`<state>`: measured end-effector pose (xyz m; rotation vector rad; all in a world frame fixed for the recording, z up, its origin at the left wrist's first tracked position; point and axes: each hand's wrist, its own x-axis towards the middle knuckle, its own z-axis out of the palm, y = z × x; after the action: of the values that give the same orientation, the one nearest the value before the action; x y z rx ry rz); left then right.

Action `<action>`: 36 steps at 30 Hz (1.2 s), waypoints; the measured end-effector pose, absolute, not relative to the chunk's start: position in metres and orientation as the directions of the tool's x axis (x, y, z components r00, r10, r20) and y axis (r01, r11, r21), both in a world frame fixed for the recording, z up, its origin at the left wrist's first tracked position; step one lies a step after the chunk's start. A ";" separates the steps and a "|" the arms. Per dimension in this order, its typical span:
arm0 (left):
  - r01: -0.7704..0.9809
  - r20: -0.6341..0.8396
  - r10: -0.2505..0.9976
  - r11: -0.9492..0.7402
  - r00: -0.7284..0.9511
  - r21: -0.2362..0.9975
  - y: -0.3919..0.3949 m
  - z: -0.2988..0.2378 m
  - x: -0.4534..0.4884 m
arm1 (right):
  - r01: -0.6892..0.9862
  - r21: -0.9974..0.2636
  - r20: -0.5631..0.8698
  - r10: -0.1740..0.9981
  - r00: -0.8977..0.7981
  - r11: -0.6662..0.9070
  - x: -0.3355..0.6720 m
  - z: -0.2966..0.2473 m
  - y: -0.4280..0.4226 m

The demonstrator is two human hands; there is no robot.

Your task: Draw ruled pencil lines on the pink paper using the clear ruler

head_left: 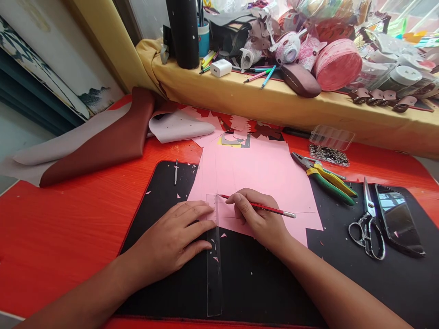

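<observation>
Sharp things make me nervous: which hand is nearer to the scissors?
Right: the right hand, holding a pencil, is left of the scissors; the left hand, on the ruler, is farther left.

left hand (180, 234): on clear ruler (214, 278) | right hand (267, 225): holding red pencil (276, 210)

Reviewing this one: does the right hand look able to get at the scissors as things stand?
Probably yes, though it would likely need to free itself first: the right hand holds a pencil. The scissors lie uncovered between the pliers and phone, with nothing on top.
</observation>
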<state>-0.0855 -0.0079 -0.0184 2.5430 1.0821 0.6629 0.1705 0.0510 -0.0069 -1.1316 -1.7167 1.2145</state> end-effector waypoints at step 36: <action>0.596 0.299 0.733 -0.675 0.611 0.435 -0.008 -0.019 -0.086 | 0.278 -0.943 0.071 0.926 -0.370 0.183 0.170 -0.005 0.052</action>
<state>-0.0864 -0.0078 -0.0192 2.5474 1.0793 0.6662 0.1700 0.0518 -0.0055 -1.1379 -1.7758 1.2026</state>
